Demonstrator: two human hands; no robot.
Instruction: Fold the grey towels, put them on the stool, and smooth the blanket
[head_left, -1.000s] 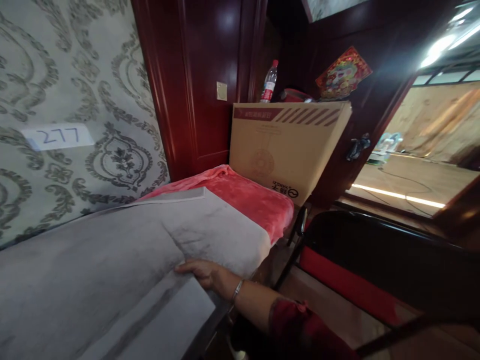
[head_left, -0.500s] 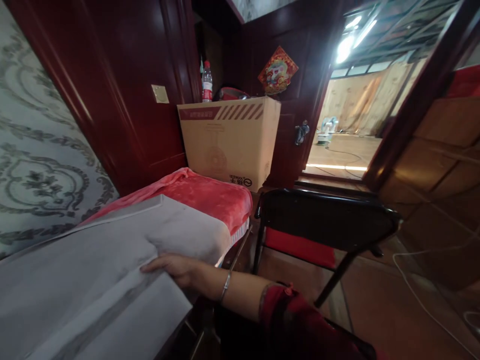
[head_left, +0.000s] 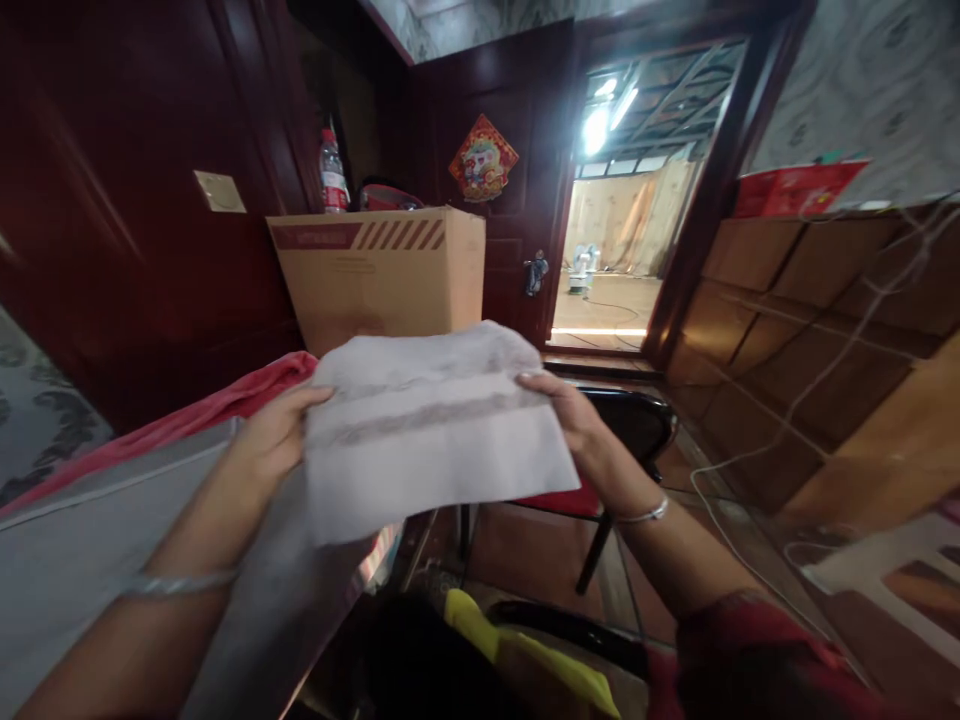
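A white cloth (head_left: 450, 460) with smudged grey bands across it is held up in front of me, stretched between both hands. My left hand (head_left: 277, 430) grips its left edge, thumb on top and fingers hidden behind. At the right edge, my right hand (head_left: 566, 415) pinches it in the same way. More pale fabric hangs below my left hand; whether it is one piece with the cloth I cannot tell. Underneath my left forearm lies a light grey-white sheet (head_left: 75, 540), with a red plush blanket (head_left: 247, 405) showing behind it.
Behind the cloth stands a large cardboard box (head_left: 382, 280), with a red-capped bottle (head_left: 332, 175) on top. A black folding chair (head_left: 645, 410) with a red seat is just beyond my right hand. Stacked boxes (head_left: 765, 300) and a loose white cable (head_left: 795, 410) are at right. A yellow item (head_left: 525, 650) lies below.
My left hand has come into view and now grips the cloth too. The cloth has risen off the surface to the middle, held by both hands. The view has turned right.
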